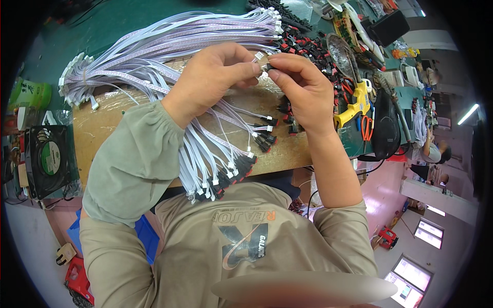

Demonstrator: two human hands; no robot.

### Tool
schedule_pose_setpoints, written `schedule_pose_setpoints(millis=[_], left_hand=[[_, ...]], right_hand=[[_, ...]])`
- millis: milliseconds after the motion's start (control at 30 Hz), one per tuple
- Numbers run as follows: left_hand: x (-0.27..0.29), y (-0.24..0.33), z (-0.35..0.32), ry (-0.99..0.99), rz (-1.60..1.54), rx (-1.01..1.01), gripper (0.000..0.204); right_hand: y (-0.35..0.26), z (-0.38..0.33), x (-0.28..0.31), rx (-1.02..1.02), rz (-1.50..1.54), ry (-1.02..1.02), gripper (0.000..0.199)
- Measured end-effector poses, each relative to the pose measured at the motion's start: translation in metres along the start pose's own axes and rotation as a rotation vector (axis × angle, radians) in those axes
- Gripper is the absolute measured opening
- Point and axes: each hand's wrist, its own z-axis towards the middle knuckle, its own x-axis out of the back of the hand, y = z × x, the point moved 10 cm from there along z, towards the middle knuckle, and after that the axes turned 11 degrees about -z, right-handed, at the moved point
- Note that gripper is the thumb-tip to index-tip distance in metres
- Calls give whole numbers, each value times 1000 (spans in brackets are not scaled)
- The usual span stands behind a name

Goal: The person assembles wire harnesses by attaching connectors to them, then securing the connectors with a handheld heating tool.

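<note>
My left hand pinches the white connector end of a thin pale ribbon cable. Right beside it, my right hand grips a small black switch between thumb and fingers, almost touching the connector. Both hands hover over a brown board on the green bench. A big bundle of loose pale cables fans out to the upper left. Under my left forearm, a sheaf of cables with black and red switches on their ends hangs toward me.
A heap of black and red switches lies behind my hands. To the right are a yellow glue gun, orange-handled cutters and a black bag. A black fan and a green can stand at the left.
</note>
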Motion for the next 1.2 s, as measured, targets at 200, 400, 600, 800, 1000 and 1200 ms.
schedule_pose_setpoints(millis=[200, 400, 600, 800, 1000, 1200], left_hand=[[0, 1, -1, -5, -22, 6, 14], [3, 0, 0, 37, -61, -22, 17], [4, -1, 1, 47, -59, -40, 17], [6, -4, 2, 27, -9, 3, 12], [3, 0, -1, 52, -26, -4, 15], [4, -1, 1, 59, -24, -24, 16]], right_hand=[[-3, 0, -4, 31, -59, 5, 18], [-5, 1, -5, 63, -94, 11, 18], [-9, 1, -5, 97, -150, 3, 17], [-11, 1, -7, 83, -145, -2, 16], [-11, -1, -5, 76, -152, -3, 16], [-11, -1, -4, 87, -169, -2, 14]])
